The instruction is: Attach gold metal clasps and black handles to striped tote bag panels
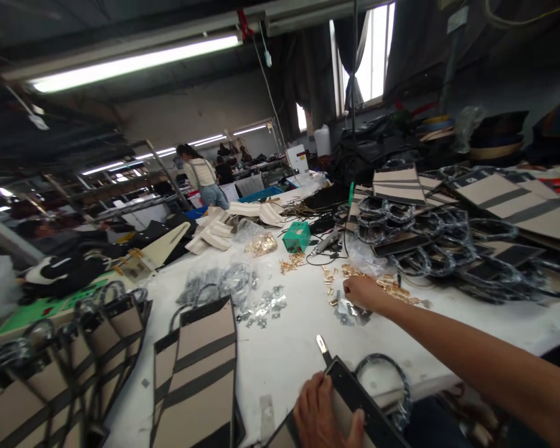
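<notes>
My left hand (324, 414) rests on a beige and black bag panel (368, 407) at the bottom centre, fingers spread over its surface. A strap with a metal tip (322, 345) sticks out from the panel's top, and a plastic-wrapped handle loop (401, 386) curves at its right. My right hand (361, 292) reaches to small silver metal plates (348, 312), its fingers bent together; whatever they hold is hidden. Gold metal pieces (396, 289) lie around that hand, with more gold pieces (329, 279) to its left.
Stacked bag panels (200, 367) stand on the left. More silver plates (266, 305), a green box (296, 237) and a dark tool (325, 243) lie mid-table. Wrapped handles and panels (429, 236) pile up at the right. A person (203, 174) stands in the background.
</notes>
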The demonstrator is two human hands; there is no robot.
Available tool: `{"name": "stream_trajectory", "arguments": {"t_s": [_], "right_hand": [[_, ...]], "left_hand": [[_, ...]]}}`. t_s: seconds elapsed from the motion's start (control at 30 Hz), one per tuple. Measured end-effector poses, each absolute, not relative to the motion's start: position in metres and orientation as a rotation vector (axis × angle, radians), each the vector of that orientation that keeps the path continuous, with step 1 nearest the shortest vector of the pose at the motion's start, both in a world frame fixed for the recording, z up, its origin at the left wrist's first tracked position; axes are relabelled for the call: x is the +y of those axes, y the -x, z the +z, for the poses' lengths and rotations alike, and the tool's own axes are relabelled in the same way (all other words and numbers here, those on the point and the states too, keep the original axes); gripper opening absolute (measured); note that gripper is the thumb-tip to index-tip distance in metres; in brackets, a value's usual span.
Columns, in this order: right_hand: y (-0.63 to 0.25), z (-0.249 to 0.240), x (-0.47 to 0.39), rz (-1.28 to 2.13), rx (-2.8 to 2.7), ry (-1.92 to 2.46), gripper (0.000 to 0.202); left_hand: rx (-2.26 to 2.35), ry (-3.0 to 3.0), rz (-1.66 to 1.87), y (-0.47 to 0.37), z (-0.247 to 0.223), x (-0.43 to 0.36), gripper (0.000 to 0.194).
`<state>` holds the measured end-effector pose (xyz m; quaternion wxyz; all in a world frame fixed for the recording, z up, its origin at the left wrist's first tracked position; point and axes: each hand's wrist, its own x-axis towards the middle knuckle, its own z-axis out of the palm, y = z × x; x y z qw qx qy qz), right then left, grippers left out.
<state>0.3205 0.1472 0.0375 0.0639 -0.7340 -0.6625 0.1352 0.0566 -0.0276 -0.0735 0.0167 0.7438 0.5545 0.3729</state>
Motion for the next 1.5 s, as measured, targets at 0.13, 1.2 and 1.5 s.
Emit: {"name": "stream_trajectory", "arguments": {"t_s": [0.13,1.2,1.5], "right_hand": [[-0.328,0.039,0.142,0.378,-1.993,2.146,0.019],[-0.238,0.037,0.030,0.929,-2.456,1.463,0.025],[-0.237,0.042,0.040,0.915,-2.454,1.525,0.025]], "left_hand": [[1.714,-2.267,1.200,-0.059,-0.074,-0.031,0.059],[1.684,-2.185,1.379,-0.064,-0.074,-0.037,0.070],[1.712,-2.255,1.253,-0.064,-0.054,-0.041,0.065]]}}
